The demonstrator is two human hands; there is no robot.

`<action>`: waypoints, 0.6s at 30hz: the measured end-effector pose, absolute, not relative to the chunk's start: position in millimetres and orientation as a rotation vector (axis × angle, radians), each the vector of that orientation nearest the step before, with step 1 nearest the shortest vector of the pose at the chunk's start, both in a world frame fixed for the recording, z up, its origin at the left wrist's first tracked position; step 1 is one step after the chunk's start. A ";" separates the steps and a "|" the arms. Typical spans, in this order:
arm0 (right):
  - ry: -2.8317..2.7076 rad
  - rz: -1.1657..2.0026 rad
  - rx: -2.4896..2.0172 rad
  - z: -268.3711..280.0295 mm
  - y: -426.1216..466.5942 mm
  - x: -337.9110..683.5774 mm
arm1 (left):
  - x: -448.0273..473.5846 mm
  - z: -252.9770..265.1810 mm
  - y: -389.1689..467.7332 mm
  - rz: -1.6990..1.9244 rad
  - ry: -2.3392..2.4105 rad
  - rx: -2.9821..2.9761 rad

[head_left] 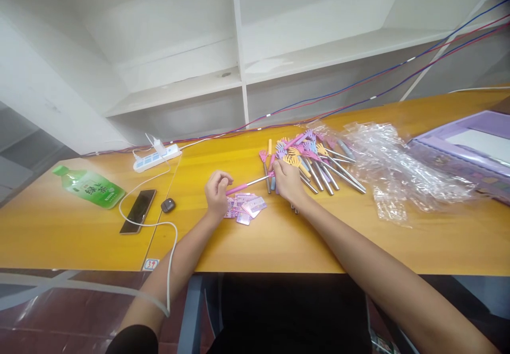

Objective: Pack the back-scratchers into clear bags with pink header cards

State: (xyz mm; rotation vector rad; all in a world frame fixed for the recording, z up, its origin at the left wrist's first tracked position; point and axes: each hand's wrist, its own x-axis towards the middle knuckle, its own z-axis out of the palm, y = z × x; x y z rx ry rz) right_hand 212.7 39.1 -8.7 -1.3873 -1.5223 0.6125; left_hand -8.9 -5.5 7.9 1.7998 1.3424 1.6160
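Observation:
Between my two hands runs a telescopic back scratcher (252,183) with a pink handle and a thin metal rod. My left hand (217,192) is closed at the end of the pink handle. At the other end, my right hand (287,180) grips the scratcher near its pink head, which the fingers partly cover. Under the handle, close to my left hand, lies a loose heap of small pink and purple printed cards (247,206). Just beyond my right hand is a pile of back scratchers (314,157) with hand-shaped heads in pink, yellow, purple and blue.
Crumpled clear plastic bags (402,163) lie right of the pile, beside a purple box (470,147). On the left are a green bottle (91,187) on its side, a phone (138,212), a black earphone case (168,205), a power strip (157,157) and a white cable (174,237).

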 end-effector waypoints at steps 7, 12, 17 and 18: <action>-1.532 0.625 -1.406 -10.9 39.4 210.2 | -4.7 4.5 -10.7 1.587 1.308 1.868; -1.571 0.600 -1.460 -6.9 38.1 212.8 | -0.5 -0.8 -9.8 1.504 1.307 1.891; -1.738 0.736 -1.503 3.1 46.2 223.6 | -12.1 23.3 3.8 1.302 1.407 2.042; -1.797 0.731 -1.471 6.6 47.7 226.0 | -17.7 30.9 7.9 1.196 1.438 2.129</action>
